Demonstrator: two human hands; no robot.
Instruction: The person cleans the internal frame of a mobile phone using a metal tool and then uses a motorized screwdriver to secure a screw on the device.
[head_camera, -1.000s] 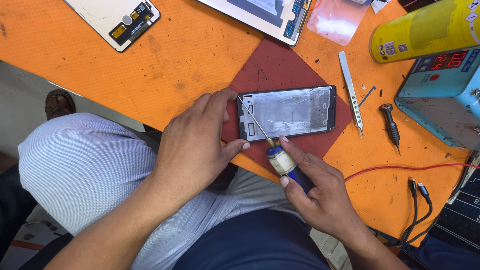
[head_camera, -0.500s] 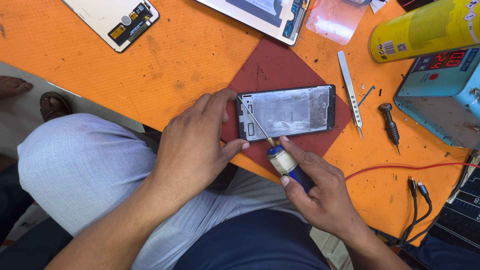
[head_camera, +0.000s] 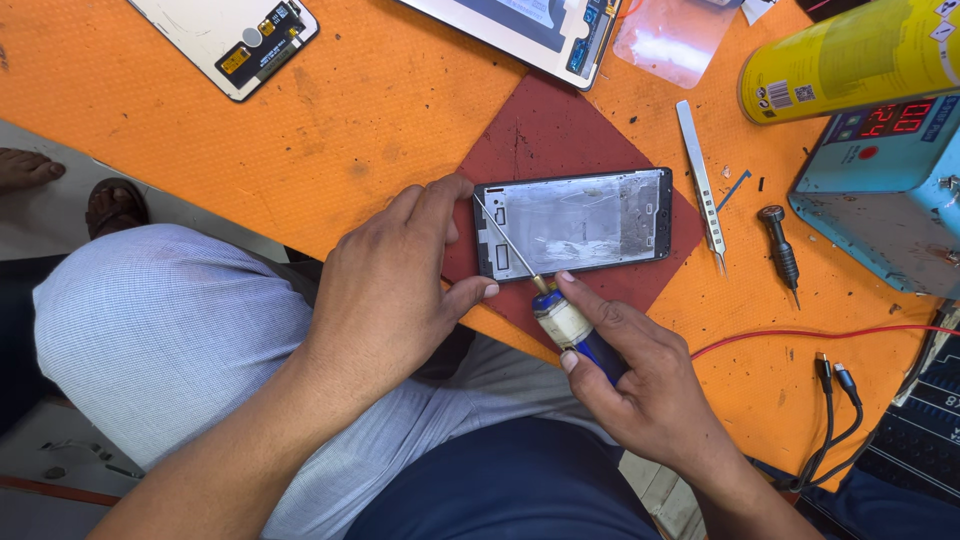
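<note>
**Supervisor:** Report status, left to right.

**Operator:** At far left I see a detached phone back panel (head_camera: 228, 40) lying face-down on the orange work mat (head_camera: 380, 110), well apart from the work. Next, the left hand (head_camera: 385, 275) is curled around the left end of the phone frame (head_camera: 572, 222), thumb and fingers pressed against its short edge to steady it. The frame lies flat on a dark red pad (head_camera: 560, 130), roughly at the middle of the bench.

**Supervisor:** Tool state?

**Operator:** The right hand (head_camera: 640, 385) pinches a precision screwdriver (head_camera: 560, 315) by its blue-and-white handle, fingers closed around it. The shaft slants up and to the left, with the tip resting at the frame's upper left corner. I cannot tell whether the tip is seated in a screw head; that detail is too small.

**Supervisor:** Progress?

**Operator:** My judgement: disassembly is well advanced. The frame appears stripped, showing a bare metal plate with no display or board fitted. A second panel with a screen (head_camera: 520, 30) lies at the top edge. What remains appears to be the work at that corner.

**Supervisor:** Right side?

**Operator:** Metal tweezers (head_camera: 700, 170) and a second small driver (head_camera: 780, 250) lie just beside the pad, unused. Beyond them stand a yellow can (head_camera: 850, 60) on its side and a blue unit with a red digital readout (head_camera: 880, 190). Cables (head_camera: 835, 400) trail at lower right.
</note>
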